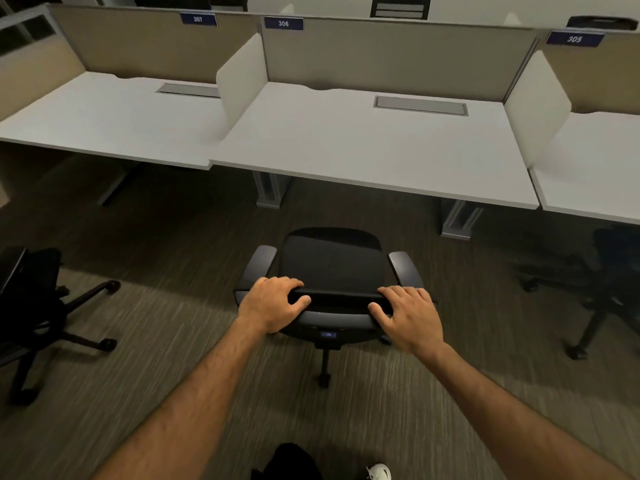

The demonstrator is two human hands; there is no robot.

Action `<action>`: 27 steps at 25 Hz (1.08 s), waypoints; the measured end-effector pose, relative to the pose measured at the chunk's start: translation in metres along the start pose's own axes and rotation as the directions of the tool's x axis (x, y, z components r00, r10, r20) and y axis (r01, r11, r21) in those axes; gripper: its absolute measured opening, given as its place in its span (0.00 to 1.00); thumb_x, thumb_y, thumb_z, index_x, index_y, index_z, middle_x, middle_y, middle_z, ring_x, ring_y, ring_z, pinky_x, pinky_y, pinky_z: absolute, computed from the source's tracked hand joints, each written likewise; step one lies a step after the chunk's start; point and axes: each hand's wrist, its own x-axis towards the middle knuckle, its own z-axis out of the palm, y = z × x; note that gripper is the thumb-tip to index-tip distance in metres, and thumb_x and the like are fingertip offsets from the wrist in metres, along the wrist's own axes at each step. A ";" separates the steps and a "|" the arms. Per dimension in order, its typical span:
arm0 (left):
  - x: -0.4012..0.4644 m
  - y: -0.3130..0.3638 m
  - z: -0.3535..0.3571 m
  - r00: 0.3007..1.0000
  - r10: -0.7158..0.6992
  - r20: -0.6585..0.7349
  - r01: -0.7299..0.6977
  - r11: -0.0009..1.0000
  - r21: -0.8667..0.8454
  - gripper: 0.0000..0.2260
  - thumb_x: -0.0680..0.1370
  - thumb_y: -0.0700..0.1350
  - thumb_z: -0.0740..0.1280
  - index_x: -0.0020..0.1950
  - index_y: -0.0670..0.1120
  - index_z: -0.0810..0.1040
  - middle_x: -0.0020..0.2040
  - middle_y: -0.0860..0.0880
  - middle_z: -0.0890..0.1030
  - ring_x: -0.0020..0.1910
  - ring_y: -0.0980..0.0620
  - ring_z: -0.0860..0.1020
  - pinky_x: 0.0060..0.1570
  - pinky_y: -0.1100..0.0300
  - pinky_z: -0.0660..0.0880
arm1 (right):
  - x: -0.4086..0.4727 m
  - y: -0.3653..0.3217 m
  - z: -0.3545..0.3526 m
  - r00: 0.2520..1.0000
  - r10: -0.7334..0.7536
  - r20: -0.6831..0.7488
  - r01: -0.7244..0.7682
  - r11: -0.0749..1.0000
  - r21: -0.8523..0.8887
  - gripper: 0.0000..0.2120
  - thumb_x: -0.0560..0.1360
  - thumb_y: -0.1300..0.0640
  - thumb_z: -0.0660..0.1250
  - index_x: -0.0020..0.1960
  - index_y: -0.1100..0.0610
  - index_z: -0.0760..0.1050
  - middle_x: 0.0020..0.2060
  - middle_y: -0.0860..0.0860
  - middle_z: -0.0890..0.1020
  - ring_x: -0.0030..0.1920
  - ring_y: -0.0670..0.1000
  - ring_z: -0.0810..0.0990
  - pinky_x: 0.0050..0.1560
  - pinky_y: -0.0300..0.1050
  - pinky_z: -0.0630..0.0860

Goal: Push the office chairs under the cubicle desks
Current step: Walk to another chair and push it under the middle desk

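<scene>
Office chair (332,268) sits on the carpet just short of the 306 worktop (363,150), seat facing it. Left hand (272,303) and right hand (408,315) both curl over the backrest top edge, gripping it, one at each end.

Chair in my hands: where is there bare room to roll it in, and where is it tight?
Both the left hand and right hand grip the chair by its backrest. Bare carpet lies between it and desk 306, and the gap between that desk's two legs is open. Other chairs crowd the far left and far right.
</scene>
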 end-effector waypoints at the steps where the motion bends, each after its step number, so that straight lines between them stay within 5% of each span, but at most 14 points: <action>1: 0.009 -0.003 -0.003 1.000 0.007 0.001 -0.007 1.000 0.001 0.28 0.78 0.68 0.57 0.70 0.53 0.76 0.61 0.55 0.82 0.60 0.56 0.78 0.66 0.51 0.70 | 0.007 0.000 0.001 1.000 0.004 -0.004 -0.004 1.000 0.001 0.32 0.79 0.30 0.47 0.69 0.49 0.75 0.60 0.46 0.82 0.61 0.48 0.78 0.66 0.51 0.70; 27: 0.229 -0.091 -0.060 0.963 0.269 0.008 -0.269 0.963 -0.030 0.29 0.78 0.69 0.55 0.67 0.52 0.79 0.56 0.54 0.84 0.54 0.54 0.80 0.62 0.50 0.73 | 0.192 -0.011 0.013 0.965 0.229 -0.127 -0.236 0.971 -0.042 0.26 0.79 0.34 0.53 0.63 0.48 0.79 0.56 0.44 0.84 0.58 0.48 0.80 0.60 0.50 0.71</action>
